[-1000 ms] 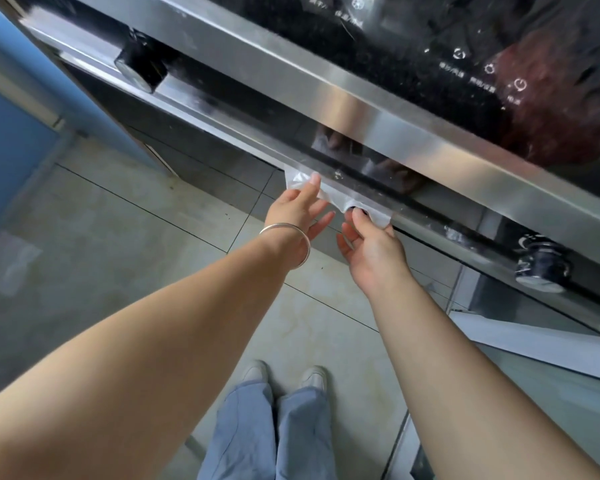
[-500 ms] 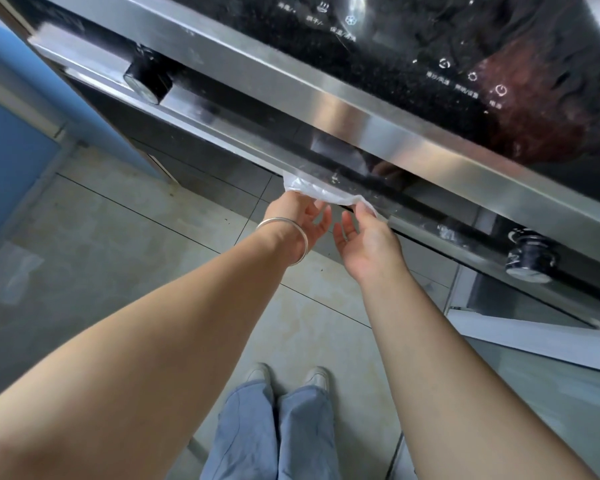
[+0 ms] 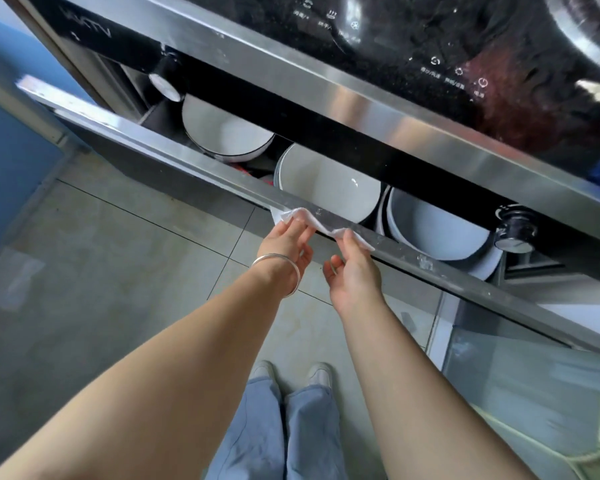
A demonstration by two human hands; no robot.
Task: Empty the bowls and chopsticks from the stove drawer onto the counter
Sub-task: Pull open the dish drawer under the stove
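The stove drawer [image 3: 146, 136] stands partly pulled out under the black cooktop. Three white bowls show in the gap: one at the left [image 3: 222, 129], one in the middle [image 3: 326, 185], one at the right [image 3: 437, 230]. Their far halves are hidden under the stove front. No chopsticks are visible. A loose white film [image 3: 314, 220] hangs on the drawer's steel front rail. My left hand [image 3: 288, 242], with a silver bangle, hooks its fingers under the rail at the film. My right hand [image 3: 352, 268] grips the rail just to the right.
Two round knobs [image 3: 165, 86] [image 3: 515, 233] stick out of the stove front above the drawer. A blue cabinet [image 3: 11, 150] stands at the left. A glass panel [image 3: 520, 368] lies at the lower right. My feet [image 3: 291, 375] stand on the tiled floor below.
The drawer was shut and has slid out toward me, and the bowls inside have come into sight. Both hands moved back with the rail.
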